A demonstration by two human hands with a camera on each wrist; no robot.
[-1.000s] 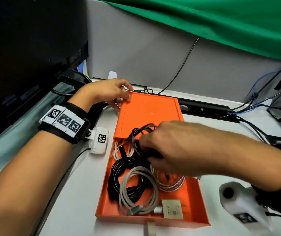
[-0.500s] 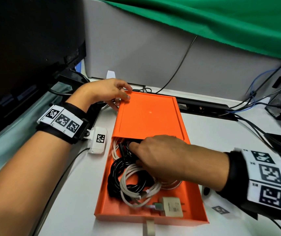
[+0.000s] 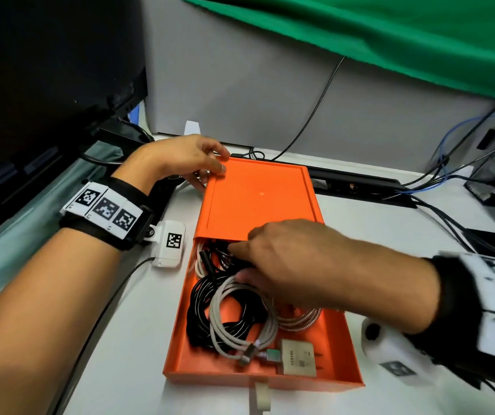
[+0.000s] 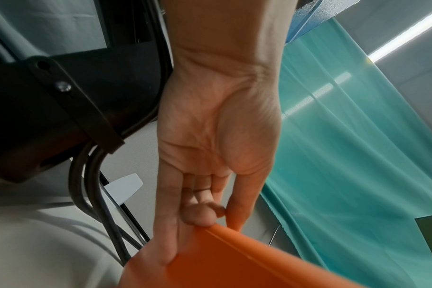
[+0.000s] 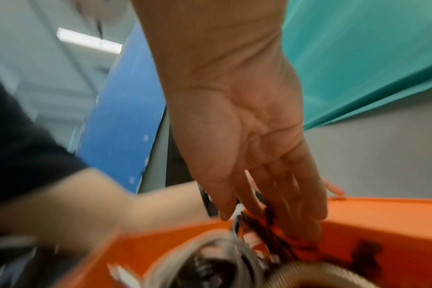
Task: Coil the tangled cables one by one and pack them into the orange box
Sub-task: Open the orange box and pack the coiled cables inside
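At the near end of the orange box (image 3: 342, 348) a beige charger (image 3: 297, 357) is lying, with a black coil (image 3: 202, 313) and a white coil (image 3: 225, 330) just beyond it and a silver braided cable (image 3: 300, 320) to their right. Farther in, the small black cable (image 3: 219, 256) that was being held above the tray a second ago is now being pressed down by the right hand (image 3: 294, 262) at the mouth of the orange sleeve (image 3: 255, 199), so this cable is judged to be nearly packed. That hand is lying over the cable with its fingers (image 5: 279, 194) extended and close together, their tips touching the dark strands; whether anything is being pinched cannot be told through the blur. At the far left corner the sleeve is being steadied by the left hand (image 4: 210, 136), its edge being pinched between thumb and fingertips. No loose cable is being seen on the white table (image 3: 138, 339) around the box, apart from fixed wiring.
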